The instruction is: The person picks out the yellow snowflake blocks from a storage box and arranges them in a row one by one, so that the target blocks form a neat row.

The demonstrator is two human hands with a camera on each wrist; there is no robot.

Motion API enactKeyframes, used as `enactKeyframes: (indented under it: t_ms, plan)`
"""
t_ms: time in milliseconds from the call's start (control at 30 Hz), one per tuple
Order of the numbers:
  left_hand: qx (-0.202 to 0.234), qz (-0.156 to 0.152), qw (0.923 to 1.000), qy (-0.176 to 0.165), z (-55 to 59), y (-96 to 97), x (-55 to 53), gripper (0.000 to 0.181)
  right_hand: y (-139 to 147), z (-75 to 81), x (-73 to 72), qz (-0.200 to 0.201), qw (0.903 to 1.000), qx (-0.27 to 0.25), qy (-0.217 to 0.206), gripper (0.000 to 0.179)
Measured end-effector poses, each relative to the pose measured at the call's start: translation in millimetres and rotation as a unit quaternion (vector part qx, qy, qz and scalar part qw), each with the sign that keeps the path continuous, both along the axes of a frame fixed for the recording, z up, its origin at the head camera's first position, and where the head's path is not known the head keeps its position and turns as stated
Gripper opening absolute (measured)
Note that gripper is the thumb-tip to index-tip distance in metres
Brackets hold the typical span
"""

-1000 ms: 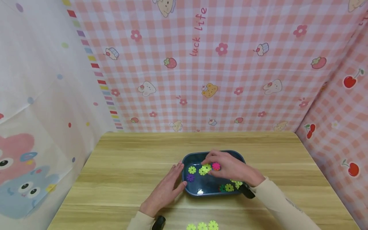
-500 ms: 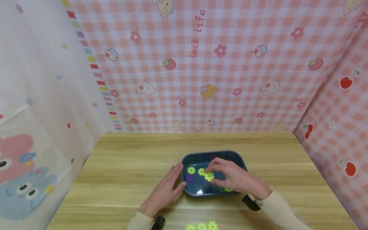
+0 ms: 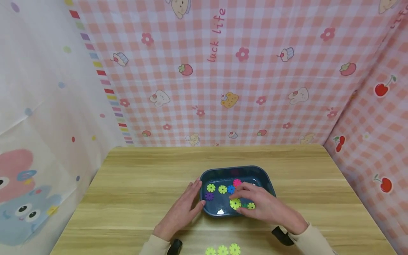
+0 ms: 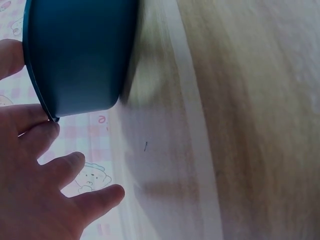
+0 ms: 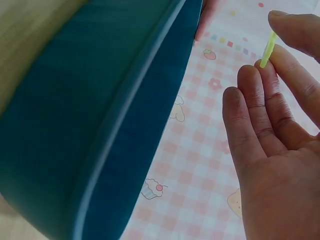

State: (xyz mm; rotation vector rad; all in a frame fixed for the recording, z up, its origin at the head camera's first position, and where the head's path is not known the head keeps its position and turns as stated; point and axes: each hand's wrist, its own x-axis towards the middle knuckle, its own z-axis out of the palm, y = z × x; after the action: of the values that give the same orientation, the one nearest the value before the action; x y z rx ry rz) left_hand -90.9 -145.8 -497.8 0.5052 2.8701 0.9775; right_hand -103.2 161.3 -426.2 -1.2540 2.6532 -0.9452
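Note:
A dark blue tray (image 3: 220, 212) stands on the table with several notched plastic discs inside: yellow-green discs (image 3: 211, 188), a purple disc (image 3: 209, 196), a blue disc (image 3: 231, 189) and a pink disc (image 3: 237, 182). My left hand (image 3: 180, 214) rests against the tray's left end, fingers fairly straight; in the left wrist view the thumb and fingertips touch its rim. Over the tray's front right part, my right hand (image 3: 266, 205) pinches a yellow-green notched disc (image 3: 235, 204) between thumb and fingers. The right wrist view shows that disc (image 5: 268, 50) edge-on, above the rim. My right hand hides part of the tray's contents.
Several yellow-green discs (image 3: 222, 250) lie in a row on the wooden table (image 3: 143, 184), near the bottom edge of the head view. A pink checked cloth (image 3: 204, 81) hangs behind the table, with more cloth at both sides.
My right hand has lifted a yellow-green disc from the tray's middle and brought it toward the front. The blue and pink discs now show. My left hand stays at the tray's end.

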Motion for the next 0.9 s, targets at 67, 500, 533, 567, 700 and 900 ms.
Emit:
enactKeyframes:
  t_ms: [67,500,533,567,700,900]
  plan:
    - [-0.005,0.002,1.0000,0.000,-0.1,0.6,0.5,0.068,2,-1.8,3.6,-0.005,1.0000,-0.003,0.000,0.029]
    - [-0.013,0.008,0.9999,0.003,0.5,1.6,2.0,0.067,12,-6.9,19.2,-0.007,0.9998,-0.015,-0.014,0.026]
    - [-0.014,0.008,0.9999,0.003,0.2,1.5,1.7,0.067,13,-7.1,20.3,-0.005,0.9997,-0.019,-0.016,0.026]
    - [-0.014,0.009,0.9999,0.002,0.1,1.5,1.6,0.067,14,-7.4,21.5,-0.005,0.9996,-0.022,-0.017,0.026]
    - [-0.015,0.010,0.9998,-0.001,-0.6,1.9,0.6,0.067,19,-8.1,26.5,-0.008,0.9987,-0.021,-0.046,0.027]
    - [-0.014,0.008,0.9999,-0.006,-0.6,2.5,1.1,0.067,25,-15.3,34.2,-0.021,0.9962,-0.006,-0.085,0.027]
